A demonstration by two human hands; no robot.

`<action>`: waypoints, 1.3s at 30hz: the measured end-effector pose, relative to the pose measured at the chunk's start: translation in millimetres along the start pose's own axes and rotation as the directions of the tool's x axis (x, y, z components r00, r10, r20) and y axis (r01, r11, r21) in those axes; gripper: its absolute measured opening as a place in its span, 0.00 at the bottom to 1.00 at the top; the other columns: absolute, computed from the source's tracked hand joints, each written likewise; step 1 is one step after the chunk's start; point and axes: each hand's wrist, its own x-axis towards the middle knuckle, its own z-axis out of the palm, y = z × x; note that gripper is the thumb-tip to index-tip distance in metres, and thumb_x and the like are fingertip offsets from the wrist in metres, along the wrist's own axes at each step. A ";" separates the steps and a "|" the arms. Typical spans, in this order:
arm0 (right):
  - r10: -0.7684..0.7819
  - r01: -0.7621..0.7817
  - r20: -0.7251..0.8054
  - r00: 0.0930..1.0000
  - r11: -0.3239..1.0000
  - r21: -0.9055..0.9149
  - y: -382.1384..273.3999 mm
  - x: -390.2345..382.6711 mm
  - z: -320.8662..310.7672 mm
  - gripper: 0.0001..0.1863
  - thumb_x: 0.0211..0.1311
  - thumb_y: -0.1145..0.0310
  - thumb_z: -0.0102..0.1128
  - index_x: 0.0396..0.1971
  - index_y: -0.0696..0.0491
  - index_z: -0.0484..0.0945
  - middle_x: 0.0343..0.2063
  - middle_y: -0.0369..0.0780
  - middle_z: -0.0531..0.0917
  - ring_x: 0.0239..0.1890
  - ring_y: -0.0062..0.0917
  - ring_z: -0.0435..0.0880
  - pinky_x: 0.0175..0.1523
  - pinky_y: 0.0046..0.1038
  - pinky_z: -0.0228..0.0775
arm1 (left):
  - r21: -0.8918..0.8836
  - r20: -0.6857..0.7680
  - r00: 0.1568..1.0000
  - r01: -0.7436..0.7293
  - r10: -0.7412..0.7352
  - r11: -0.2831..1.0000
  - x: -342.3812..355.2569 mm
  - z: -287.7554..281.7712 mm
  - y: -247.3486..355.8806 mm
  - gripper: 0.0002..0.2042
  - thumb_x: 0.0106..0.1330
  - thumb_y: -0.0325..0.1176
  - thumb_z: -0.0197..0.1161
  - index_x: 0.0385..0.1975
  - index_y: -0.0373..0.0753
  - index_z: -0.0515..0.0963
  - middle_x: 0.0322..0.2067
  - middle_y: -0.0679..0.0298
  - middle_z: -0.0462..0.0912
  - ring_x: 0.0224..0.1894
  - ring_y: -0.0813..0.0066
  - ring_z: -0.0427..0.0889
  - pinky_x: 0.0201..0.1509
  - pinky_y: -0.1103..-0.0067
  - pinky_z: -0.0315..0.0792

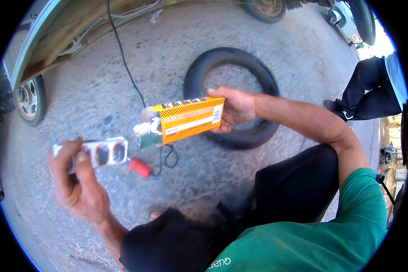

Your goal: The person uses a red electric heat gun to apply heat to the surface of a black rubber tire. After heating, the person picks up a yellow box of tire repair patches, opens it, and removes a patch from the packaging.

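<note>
Everything placed off the box (pixel 192 120). Far left of it: wheel (pixel 29 102). Nearer, left and a bit toward the wearer: left hand (pixel 78 185), fingers pinched down on the left end of the strip (pixel 102 153), thumb across its face. Strip is pale, dark ovals with orange rims; free end points at the box's mouth, apart from it.

Just wearer-side of the mouth, on the floor (pixel 190 181): red tool (pixel 140 167), cord (pixel 122 50) running behind the box. Box itself is in the air, mouth to the left, flaps out; can't tell if the green bit there is flap or contents.

Right end of box: right hand (pixel 240 109), fingers wrapped, thumb on the top edge, rest underneath. Ring (pixel 265 79) lies on the floor beyond and right of it.

My take on handling: hold the strip by its edges, thumb off the ovals. Light grip on the card, it'll likely crush. Tip the mouth up slightly so nothing slides out. Keep strip and box in line, flaps clear, so corners don't snag.
</note>
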 end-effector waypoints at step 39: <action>0.009 -0.337 -0.406 0.914 0.572 -0.747 -77.3 -22.8 87.2 0.43 0.70 0.26 0.37 0.36 0.53 0.85 0.16 0.35 0.80 0.17 0.16 0.76 0.23 0.22 0.63 | -0.454 0.552 0.636 0.772 -0.540 0.445 -99.0 116.7 -88.4 0.17 0.64 0.21 0.67 0.53 0.29 0.79 0.44 0.62 0.83 0.46 0.76 0.80 0.51 0.80 0.74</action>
